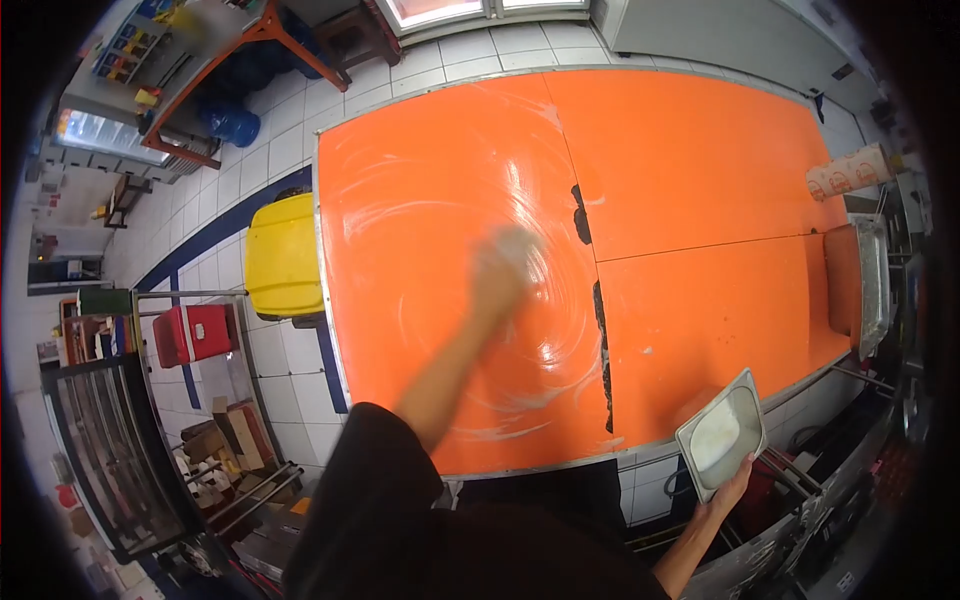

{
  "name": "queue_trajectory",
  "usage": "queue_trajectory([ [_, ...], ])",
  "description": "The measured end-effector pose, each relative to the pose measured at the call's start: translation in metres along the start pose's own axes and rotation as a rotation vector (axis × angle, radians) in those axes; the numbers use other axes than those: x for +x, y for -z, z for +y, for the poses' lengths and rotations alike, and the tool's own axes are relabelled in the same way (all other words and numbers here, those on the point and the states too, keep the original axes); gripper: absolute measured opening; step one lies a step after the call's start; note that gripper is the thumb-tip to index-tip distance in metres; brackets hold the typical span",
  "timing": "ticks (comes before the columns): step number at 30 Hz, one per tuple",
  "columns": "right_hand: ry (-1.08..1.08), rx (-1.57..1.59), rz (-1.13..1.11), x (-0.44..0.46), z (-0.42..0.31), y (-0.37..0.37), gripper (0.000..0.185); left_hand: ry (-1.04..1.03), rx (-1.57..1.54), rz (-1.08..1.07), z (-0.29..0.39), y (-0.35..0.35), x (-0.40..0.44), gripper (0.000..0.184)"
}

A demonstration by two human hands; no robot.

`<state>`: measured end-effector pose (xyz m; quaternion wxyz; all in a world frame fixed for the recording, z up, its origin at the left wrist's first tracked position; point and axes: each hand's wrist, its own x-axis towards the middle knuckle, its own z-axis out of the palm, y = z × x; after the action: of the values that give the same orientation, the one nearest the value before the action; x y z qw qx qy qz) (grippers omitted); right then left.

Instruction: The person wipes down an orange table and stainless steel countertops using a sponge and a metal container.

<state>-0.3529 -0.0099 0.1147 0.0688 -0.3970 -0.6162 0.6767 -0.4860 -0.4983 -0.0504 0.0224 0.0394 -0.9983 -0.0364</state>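
Observation:
My left hand point(498, 285) reaches over the orange tabletop point(450, 190) and is smeared by motion. At its fingers is a pale, blurred thing point(518, 245) that I cannot make out, pressed to the surface. Wet, whitish curved streaks point(545, 330) swirl around it. Off the table's near edge, on the right, my right hand point(730, 490) is closed on the rim of a rectangular metal pan point(690, 440). The pan is tilted, and something white point(715, 435) lies in its bottom.
A printed paper roll point(848, 172) and a metal tray point(872, 285) are at the table's right end. Beyond the left edge stand a yellow bin point(283, 255) and a red box point(195, 335) on a rack. Dark chipped patches point(581, 215) mark the table's seam.

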Motion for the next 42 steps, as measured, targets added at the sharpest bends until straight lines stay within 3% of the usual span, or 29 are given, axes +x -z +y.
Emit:
queue_trajectory([
  [2,0.015,0.036,-0.023,0.005,0.000,0.003,0.057,-0.437,-0.321,0.058,0.098,0.050,-0.065,0.036],
  [4,0.015,0.068,-0.031,0.014,-0.005,0.008,0.057,-0.532,-0.512,0.015,0.124,0.033,-0.136,0.034],
  [5,0.009,0.083,-0.042,0.024,-0.008,0.013,0.057,-0.438,-0.533,-0.070,0.110,0.040,-0.139,0.033],
  [8,-0.051,0.031,-0.059,0.050,-0.016,0.044,0.056,0.040,-0.178,-0.068,0.031,0.078,-0.146,0.035],
  [10,-0.012,-0.007,-0.069,0.073,-0.025,0.056,0.057,0.638,-0.334,0.214,-0.029,0.064,-0.196,0.032],
  [11,0.005,-0.008,-0.071,0.087,-0.027,0.066,0.056,0.798,-0.225,0.328,-0.039,0.051,-0.237,0.031],
  [12,0.001,0.008,-0.085,0.099,-0.033,0.073,0.056,0.949,-0.118,0.447,-0.030,0.043,-0.271,0.031],
  [14,0.045,-0.060,-0.130,0.118,-0.047,0.088,0.052,1.228,-0.055,0.257,0.052,0.067,-0.284,0.036],
  [16,0.045,-0.115,-0.131,0.137,-0.055,0.104,0.048,0.965,-0.011,0.324,0.138,0.034,-0.284,0.042],
  [17,0.064,-0.175,-0.143,0.147,-0.061,0.112,0.045,0.809,-0.021,0.206,0.186,0.017,-0.272,0.045],
  [18,0.068,-0.176,-0.132,0.159,-0.062,0.122,0.045,0.617,-0.125,0.244,0.247,0.016,-0.244,0.040],
  [19,0.070,-0.121,-0.166,0.173,-0.059,0.129,0.044,0.410,-0.324,-0.014,0.303,0.046,-0.200,0.034],
  [20,0.072,-0.063,-0.204,0.186,-0.061,0.133,0.042,0.199,-0.237,-0.044,0.359,0.057,-0.172,0.031],
  [21,0.087,-0.075,-0.164,0.172,-0.082,0.117,0.038,0.003,-0.558,-0.015,0.398,0.042,-0.153,0.038],
  [23,0.097,-0.091,-0.169,0.185,-0.086,0.118,0.035,-0.203,-0.518,0.077,0.474,0.015,-0.128,0.041],
  [26,0.142,-0.074,-0.180,0.209,-0.083,0.124,0.031,-0.245,-0.413,0.151,0.483,0.011,-0.095,0.040],
  [27,0.148,-0.033,-0.201,0.214,-0.080,0.123,0.029,-0.196,-0.355,0.036,0.462,0.019,-0.083,0.040],
  [30,0.090,0.033,-0.245,0.221,-0.075,0.113,0.029,0.153,-0.018,0.050,0.355,0.021,-0.071,0.039],
  [31,0.097,-0.001,-0.263,0.230,-0.067,0.115,0.027,0.228,-0.067,0.152,0.296,-0.014,-0.072,0.039],
  [32,0.102,0.011,-0.255,0.230,-0.068,0.111,0.027,0.539,0.024,0.056,0.274,0.010,-0.064,0.044],
  [33,0.080,0.026,-0.248,0.227,-0.070,0.102,0.027,0.525,0.021,0.068,0.260,0.005,-0.048,0.044],
  [35,0.065,0.025,-0.246,0.235,-0.061,0.102,0.027,0.836,0.096,0.218,0.241,-0.027,-0.016,0.049],
  [37,0.096,0.029,-0.191,0.234,-0.064,0.102,0.027,0.502,-0.169,0.260,0.298,-0.063,0.010,0.046],
  [39,0.116,0.009,-0.144,0.229,-0.077,0.098,0.028,0.092,-0.103,0.005,0.411,-0.014,0.024,0.044],
  [40,0.075,0.033,-0.139,0.220,-0.088,0.098,0.029,-0.107,-0.133,-0.154,0.454,-0.032,0.016,0.043],
  [41,0.041,0.060,-0.139,0.219,-0.097,0.095,0.029,-0.297,-0.002,-0.074,0.493,-0.013,0.001,0.042],
  [42,0.048,0.049,-0.138,0.221,-0.099,0.097,0.029,-0.342,-0.256,-0.061,0.509,-0.003,-0.018,0.040],
])
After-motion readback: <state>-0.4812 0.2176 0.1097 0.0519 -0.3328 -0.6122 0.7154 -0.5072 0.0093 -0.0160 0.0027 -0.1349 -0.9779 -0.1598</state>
